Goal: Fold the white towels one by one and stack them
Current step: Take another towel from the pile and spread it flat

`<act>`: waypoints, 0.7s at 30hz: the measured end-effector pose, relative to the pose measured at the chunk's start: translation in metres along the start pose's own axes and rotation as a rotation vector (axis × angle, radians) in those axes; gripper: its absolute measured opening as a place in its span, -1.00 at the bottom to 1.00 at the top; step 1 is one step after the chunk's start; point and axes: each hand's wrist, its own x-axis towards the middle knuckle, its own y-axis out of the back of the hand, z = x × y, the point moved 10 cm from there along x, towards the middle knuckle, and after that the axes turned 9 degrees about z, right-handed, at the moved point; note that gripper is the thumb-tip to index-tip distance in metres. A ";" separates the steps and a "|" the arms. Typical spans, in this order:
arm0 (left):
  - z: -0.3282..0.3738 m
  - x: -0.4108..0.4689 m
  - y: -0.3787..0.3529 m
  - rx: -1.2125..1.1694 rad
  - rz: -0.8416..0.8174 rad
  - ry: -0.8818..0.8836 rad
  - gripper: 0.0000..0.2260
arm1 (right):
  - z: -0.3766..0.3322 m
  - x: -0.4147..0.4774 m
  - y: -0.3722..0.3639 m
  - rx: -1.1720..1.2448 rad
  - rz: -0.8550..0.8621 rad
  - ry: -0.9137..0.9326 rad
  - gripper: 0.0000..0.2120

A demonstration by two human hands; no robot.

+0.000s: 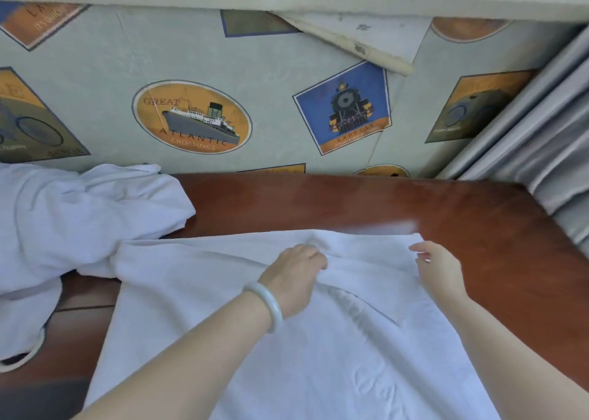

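A white towel (pixel 287 349) lies spread across the red-brown table (pixel 398 203), its far edge running left to right in front of me. My left hand (pixel 294 273), with a pale bangle on the wrist, grips a bunched fold of the towel near the middle of that far edge. Over the towel's far right corner my right hand (pixel 438 268) hovers with fingers loosely curled; whether it holds the cloth I cannot tell. A crumpled heap of white towels (pixel 73 222) sits at the left of the table.
The wall (pixel 271 94) behind the table has pale wallpaper with ship and train pictures, peeling near the top. Grey curtains (pixel 541 139) hang at the right, close to the table's right corner. The table's bare wood shows at the far side and right.
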 end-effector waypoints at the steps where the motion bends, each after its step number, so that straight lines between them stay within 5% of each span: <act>1: 0.021 0.010 -0.011 -0.018 -0.030 -0.047 -0.64 | 0.006 0.006 0.005 -0.026 0.017 -0.015 -0.66; 8: 0.087 0.047 -0.098 0.068 -0.301 -0.172 -0.58 | 0.035 0.046 -0.014 -0.048 -0.113 -0.236 -0.61; 10: 0.084 0.052 -0.109 0.095 -0.288 -0.136 -0.58 | 0.041 0.055 -0.021 -0.025 -0.147 -0.282 -0.74; 13: 0.089 0.060 -0.117 0.165 -0.226 -0.169 -0.63 | 0.043 0.072 -0.029 0.161 -0.231 -0.257 -0.66; 17: 0.102 0.077 -0.132 0.312 -0.306 -0.292 -0.56 | 0.047 0.091 -0.004 0.297 -0.106 -0.205 -0.83; 19: 0.097 0.100 -0.124 0.198 -0.288 -0.208 -0.62 | 0.050 0.093 0.004 0.364 -0.036 -0.178 -0.82; 21: 0.085 0.131 -0.099 -0.223 -0.151 0.020 -0.76 | 0.051 0.090 0.003 0.440 -0.054 -0.125 -0.79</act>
